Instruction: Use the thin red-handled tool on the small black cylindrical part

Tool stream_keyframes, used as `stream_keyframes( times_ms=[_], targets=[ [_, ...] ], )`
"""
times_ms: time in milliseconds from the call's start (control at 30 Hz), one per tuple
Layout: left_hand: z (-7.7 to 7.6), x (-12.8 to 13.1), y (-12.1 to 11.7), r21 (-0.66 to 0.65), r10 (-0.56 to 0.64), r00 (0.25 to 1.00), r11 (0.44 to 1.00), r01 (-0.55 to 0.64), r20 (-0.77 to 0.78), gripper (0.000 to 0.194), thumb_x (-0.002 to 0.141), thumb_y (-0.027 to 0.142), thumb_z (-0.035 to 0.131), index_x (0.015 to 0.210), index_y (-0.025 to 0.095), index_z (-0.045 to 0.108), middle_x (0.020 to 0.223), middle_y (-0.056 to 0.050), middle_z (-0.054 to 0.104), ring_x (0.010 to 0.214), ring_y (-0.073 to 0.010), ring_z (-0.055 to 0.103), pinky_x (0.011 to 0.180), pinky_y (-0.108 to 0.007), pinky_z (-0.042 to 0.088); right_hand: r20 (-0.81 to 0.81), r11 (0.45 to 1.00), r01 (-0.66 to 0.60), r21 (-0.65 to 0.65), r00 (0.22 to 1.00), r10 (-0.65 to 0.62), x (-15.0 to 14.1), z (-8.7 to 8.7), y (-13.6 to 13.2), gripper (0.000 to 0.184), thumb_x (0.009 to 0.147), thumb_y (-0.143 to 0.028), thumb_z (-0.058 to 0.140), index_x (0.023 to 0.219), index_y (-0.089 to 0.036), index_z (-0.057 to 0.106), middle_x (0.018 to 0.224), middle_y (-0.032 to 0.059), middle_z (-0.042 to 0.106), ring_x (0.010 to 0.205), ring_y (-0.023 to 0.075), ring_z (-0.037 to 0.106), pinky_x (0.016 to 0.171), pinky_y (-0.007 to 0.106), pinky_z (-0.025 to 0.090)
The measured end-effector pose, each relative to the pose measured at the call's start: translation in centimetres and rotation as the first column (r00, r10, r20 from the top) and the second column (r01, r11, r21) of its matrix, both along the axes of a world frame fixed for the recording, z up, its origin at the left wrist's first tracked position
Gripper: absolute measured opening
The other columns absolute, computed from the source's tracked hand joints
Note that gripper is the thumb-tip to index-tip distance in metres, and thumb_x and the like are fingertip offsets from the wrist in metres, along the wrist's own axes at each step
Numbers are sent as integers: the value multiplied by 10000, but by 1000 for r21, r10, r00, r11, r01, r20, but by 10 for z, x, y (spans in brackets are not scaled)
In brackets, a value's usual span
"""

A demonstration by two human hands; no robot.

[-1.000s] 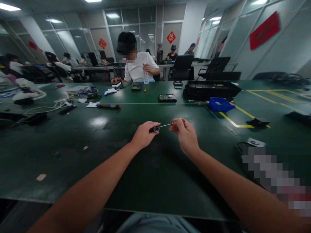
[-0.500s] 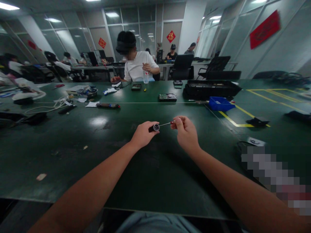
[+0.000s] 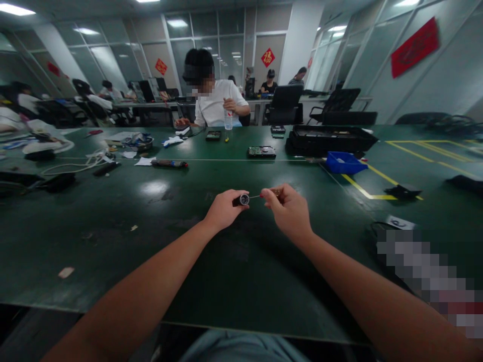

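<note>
My left hand is closed around a small black flashlight, whose round end with a silver rim faces me. My right hand pinches a screwdriver with thumb and fingers near its red collar. Part of its brownish handle shows above the fingers. The thin metal shaft points left, and its tip meets the flashlight's rim; whether it goes inside I cannot tell. Both hands are held over the green table, and the palms are hidden.
Beyond my hands lie a hard drive, a blue bin, a long black tray and a dark pen-shaped tool. White cable lies at left. Across the table a person holds a bottle.
The fingers of my right hand have shifted along the screwdriver toward its shaft, so more handle shows behind them. My left hand keeps its hold on the flashlight. The view has moved slightly.
</note>
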State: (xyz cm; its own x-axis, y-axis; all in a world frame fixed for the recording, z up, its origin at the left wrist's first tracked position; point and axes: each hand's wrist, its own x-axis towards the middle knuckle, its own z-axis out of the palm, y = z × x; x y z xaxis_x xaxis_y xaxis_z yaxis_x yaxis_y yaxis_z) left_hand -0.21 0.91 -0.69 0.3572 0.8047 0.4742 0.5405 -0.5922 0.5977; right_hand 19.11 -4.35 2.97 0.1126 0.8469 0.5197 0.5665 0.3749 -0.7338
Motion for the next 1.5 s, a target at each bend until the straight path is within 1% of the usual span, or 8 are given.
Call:
stream_keyframes(
  times_ms=[100,333,567,700,867,1033,1133,1500],
  targets=[
    [0,0,0,-4,-5,1000,1000,5,-1,382,802,210,769,1176,236,695,1051,-35,721,964,-202,666,880,-351,513,88,998,55,35,994,-58,1,1,-1,410,869,-570,636,645,-238,550,547,-17,603,502,139,518,529,287,372],
    [-2,1,0,-18,-12,1000,1000,13,15,382,794,185,770,1167,235,703,1074,-42,719,979,-198,666,902,-351,516,154,995,65,69,985,-75,2,-1,-1,429,860,-568,649,619,-232,533,517,-33,533,470,121,471,507,283,338],
    [-2,0,1,-4,9,1000,1000,-9,15,390,788,183,774,1169,224,702,1069,-44,726,980,-206,671,900,-356,515,160,978,-173,113,975,154,1,-1,-3,154,941,-325,543,1018,-239,644,918,52,717,816,208,665,757,350,495],
    [-2,1,1,-8,2,1000,1000,-2,8,383,795,188,766,1170,233,701,1071,-36,724,983,-205,669,892,-352,513,184,978,-196,69,966,180,1,1,-6,183,973,-339,485,972,-250,645,874,44,700,805,213,653,763,364,490],
    [0,2,-1,-15,28,999,999,-28,17,386,799,194,763,1178,230,696,1056,-38,723,964,-202,669,882,-353,521,-168,983,-182,19,969,182,0,-6,2,214,941,-401,547,1050,-234,625,907,57,707,844,215,678,809,386,519],
    [5,1,-1,48,-42,999,998,40,25,361,809,135,737,1158,223,702,1120,-47,718,1042,-198,662,959,-376,512,-575,977,-196,-80,810,115,5,-17,22,302,890,-513,568,920,-217,620,832,36,656,742,178,646,760,376,561],
    [4,1,0,79,-59,998,995,58,17,364,818,124,727,1169,216,699,1148,-55,714,1064,-194,657,975,-378,509,-672,960,-228,-160,738,63,11,-19,29,295,886,-512,560,844,-222,590,751,14,610,658,161,608,678,348,564],
    [0,0,2,20,5,1000,1000,-6,10,401,780,132,767,1165,227,706,1105,-47,726,1021,-205,671,934,-370,517,-353,996,-80,-27,933,65,3,-12,14,259,956,-456,502,953,-213,590,825,37,680,740,176,655,734,350,530]
  ],
)
